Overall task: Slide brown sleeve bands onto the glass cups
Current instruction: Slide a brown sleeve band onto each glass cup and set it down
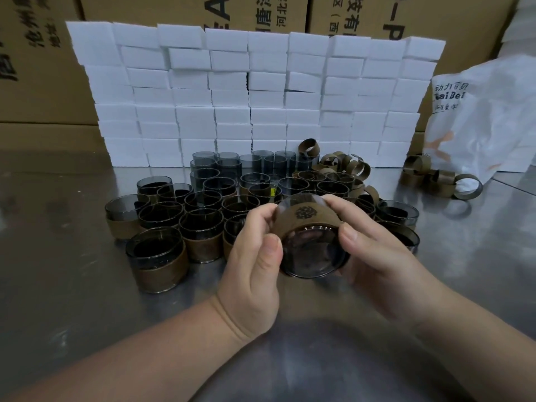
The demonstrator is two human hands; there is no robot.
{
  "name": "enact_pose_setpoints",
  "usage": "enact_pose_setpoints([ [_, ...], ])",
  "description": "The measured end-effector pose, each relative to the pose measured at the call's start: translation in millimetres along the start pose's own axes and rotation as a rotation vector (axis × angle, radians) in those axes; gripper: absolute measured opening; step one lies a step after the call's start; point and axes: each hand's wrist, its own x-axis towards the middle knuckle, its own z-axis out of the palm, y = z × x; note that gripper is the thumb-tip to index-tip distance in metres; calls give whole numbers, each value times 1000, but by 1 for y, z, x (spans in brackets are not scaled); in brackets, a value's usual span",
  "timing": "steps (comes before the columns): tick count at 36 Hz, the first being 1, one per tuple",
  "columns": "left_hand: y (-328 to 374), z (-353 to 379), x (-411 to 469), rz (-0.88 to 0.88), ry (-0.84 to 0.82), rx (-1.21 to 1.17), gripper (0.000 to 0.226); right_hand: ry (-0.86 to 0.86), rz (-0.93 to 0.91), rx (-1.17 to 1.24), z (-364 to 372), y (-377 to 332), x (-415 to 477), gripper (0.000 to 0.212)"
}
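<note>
Found at centre frame one glass cup (314,253), tipped on its side with the base turned toward the camera, held above the table (72,256). Noted a brown sleeve band (310,224) wrapped round its wall, dark printed emblem uppermost, stopping short of the base. Gripped from both sides: left hand (255,256) curled round the left of the cup, thumb against the band near the base, fingers over the far edge; right hand (377,256) curled round the right side in the same way, thumb at the base rim. Recorded behind and to the left of the hands a cluster of banded cups (200,230), upright, mouths up, packed close and mostly touching. Further back, toward upper centre, bare cups (232,163) of grey glass, also upright. Cannot tell through the dark glass whether anything lies inside them. Loose bands (342,166) heaped just right of the bare cups; a second heap of bands (435,181) at right of frame, beside a crumpled white plastic bag (487,117) with printed lettering. Surface: bare metal, reflective, smudged. Along the back, white boxes (255,97) stacked in rows as a wall across most of the width; behind these, brown cartons (43,68) printed with characters.
</note>
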Motion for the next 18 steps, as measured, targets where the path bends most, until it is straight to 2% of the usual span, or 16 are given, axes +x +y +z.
enact_pose_setpoints([
  [3, 2, 0, 1, 9, -13, -13, 51, -9, 4, -2, -2, -1, 0, 63],
  [7, 1, 0, 1, -17, -29, -79, 52, -34, 11, 19, -3, -4, 1, 42],
  [12, -4, -2, -2, -131, 1, -130, 40, -56, 10, 59, -1, 2, -2, 47],
  [16, -4, -3, -3, -133, -51, -37, 41, -2, 2, -92, -1, 9, 0, 50],
  [18, -1, -2, -2, -83, -102, 58, 39, 24, -41, -252, 0, 7, -1, 42],
])
